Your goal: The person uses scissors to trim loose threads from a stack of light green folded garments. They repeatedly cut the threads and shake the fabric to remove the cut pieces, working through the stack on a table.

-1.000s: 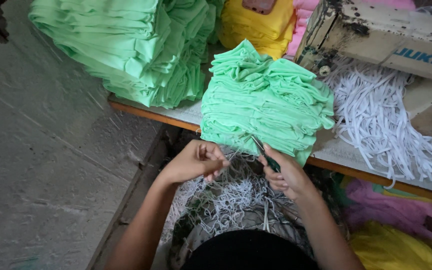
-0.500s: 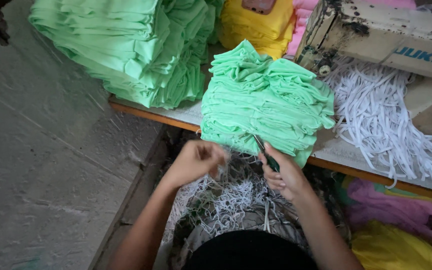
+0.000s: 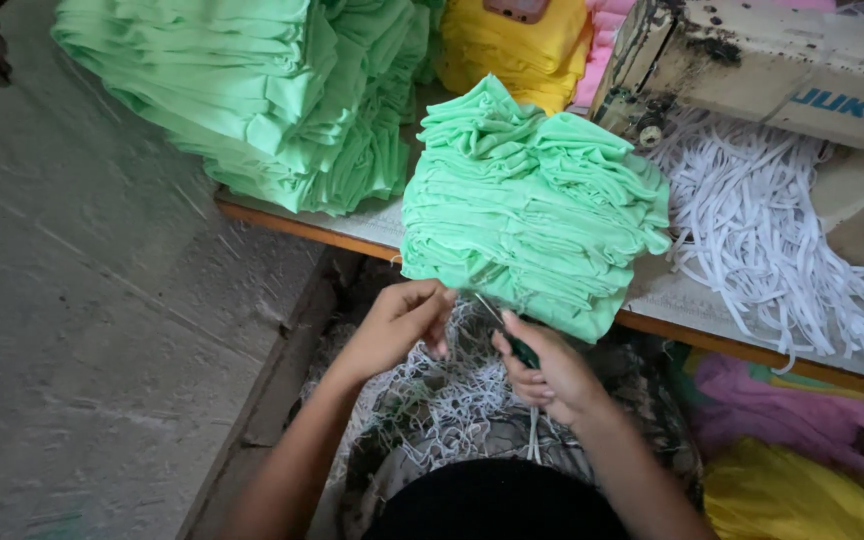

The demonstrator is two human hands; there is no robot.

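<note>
Below green stack (image 3: 532,215): R-hand (image 3: 550,375) grip round snips (image 3: 520,347).

Setting, as recorded: a grey concrete floor (image 3: 102,330), rough and scored with faint diagonal marks, filled the left half of the view under soft, even daylight without hard shadows. A table (image 3: 352,225) with a pale top and an orange-brown wooden edge ran diagonally from centre left to lower right. On its far right stood a worn cream sewing machine (image 3: 752,70), its paint chipped and stained dark near the head. A raised concrete kerb (image 3: 282,370) bordered the floor beneath the table edge. Under the table at right lay heaps of pink cloth (image 3: 762,400) and yellow cloth (image 3: 802,500). Walls and windows were out of view.
</note>
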